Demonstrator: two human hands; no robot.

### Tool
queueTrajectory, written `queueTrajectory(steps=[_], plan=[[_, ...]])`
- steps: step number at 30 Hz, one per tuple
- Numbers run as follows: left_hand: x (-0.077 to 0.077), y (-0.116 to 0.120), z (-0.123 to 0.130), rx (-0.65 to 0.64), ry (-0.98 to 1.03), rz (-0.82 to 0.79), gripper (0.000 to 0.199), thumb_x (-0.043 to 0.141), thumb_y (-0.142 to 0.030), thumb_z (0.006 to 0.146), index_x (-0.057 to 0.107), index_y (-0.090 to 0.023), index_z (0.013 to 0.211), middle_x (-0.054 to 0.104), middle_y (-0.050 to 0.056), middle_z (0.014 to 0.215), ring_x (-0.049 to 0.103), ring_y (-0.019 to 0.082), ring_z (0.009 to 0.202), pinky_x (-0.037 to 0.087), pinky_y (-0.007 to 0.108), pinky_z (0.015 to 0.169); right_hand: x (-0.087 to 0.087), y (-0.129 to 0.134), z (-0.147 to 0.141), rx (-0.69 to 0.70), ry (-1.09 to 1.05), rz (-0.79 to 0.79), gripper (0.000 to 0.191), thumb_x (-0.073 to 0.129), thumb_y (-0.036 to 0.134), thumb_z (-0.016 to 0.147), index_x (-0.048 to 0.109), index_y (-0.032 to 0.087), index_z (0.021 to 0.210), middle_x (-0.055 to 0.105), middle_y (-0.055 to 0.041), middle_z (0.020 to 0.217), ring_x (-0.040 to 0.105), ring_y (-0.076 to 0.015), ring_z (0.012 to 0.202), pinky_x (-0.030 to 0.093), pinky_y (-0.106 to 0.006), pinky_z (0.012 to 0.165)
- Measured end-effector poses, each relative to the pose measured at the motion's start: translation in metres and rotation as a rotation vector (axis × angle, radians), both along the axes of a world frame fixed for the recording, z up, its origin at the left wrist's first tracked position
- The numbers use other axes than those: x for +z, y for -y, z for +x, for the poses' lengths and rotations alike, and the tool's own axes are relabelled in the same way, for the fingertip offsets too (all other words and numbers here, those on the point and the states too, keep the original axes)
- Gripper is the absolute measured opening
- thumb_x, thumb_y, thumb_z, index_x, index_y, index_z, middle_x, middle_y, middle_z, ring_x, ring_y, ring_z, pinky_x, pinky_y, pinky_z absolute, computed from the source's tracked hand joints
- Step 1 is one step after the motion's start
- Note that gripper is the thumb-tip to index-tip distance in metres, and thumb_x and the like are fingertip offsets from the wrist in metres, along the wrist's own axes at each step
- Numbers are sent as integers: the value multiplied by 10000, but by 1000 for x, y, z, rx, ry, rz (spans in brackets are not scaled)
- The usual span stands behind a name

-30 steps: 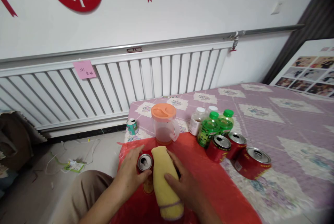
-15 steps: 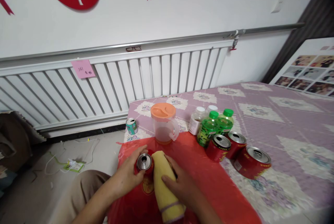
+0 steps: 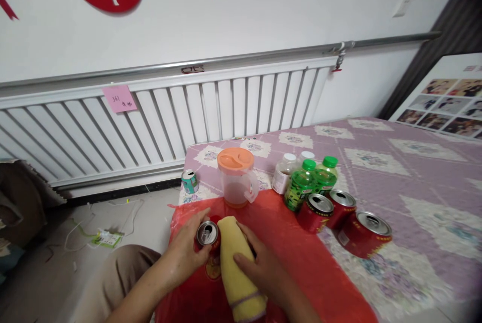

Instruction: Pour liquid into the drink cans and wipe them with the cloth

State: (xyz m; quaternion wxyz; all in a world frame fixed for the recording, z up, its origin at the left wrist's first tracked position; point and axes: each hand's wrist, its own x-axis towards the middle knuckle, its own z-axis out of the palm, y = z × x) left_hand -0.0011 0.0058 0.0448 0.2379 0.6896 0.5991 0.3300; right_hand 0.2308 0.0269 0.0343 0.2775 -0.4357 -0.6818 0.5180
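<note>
My left hand [image 3: 188, 245] is wrapped round an opened red drink can [image 3: 208, 234], its silver top facing up, above a red plastic sheet [image 3: 297, 247]. Against the can's right side lies the tip of a folded yellow towel [image 3: 235, 262] with a thin purple stripe. My right hand [image 3: 259, 255] grips this towel from the right, thumb on top. Just beyond my hands stands a clear plastic pitcher [image 3: 236, 185] with an orange lid. The can's lower side is partly hidden by my fingers and the towel.
Three red cans [image 3: 364, 235] stand to the right, beside green-capped bottles [image 3: 301, 185] and white-capped bottles [image 3: 282, 175]. A small teal can [image 3: 190, 182] stands at the table's left edge. A white radiator [image 3: 226, 107] runs behind the purple flowered tablecloth [image 3: 376, 157].
The can in my left hand has turned slightly, its top opening now facing another way. The towel and my right hand have barely shifted.
</note>
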Motion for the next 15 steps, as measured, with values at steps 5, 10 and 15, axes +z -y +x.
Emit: queueTrajectory(steps=[5,10,15], plan=[[8,3,-3,-111,86,-119,791,545,-92,739,332,-214,1491,551,124,1465,502,255,1380,386,497,1174,-7,-1,-1,-7,67,-8,778,605,308,815,360,159,1538,474,-136,1545,490,-297,1388,352,-490,1179],[3,4,-1,-82,32,-78,821,607,-124,731,328,-225,1497,448,128,1543,397,282,1451,305,535,1213,-3,1,-2,-29,33,17,790,598,320,808,356,137,1537,462,-148,1550,475,-295,1400,357,-474,1178],[-8,3,4,72,-78,73,814,709,-208,707,397,-186,1459,504,166,1437,462,352,1369,359,597,1153,2,3,-1,-60,-25,40,806,588,367,820,325,145,1549,422,-138,1577,455,-288,1415,379,-461,1165]])
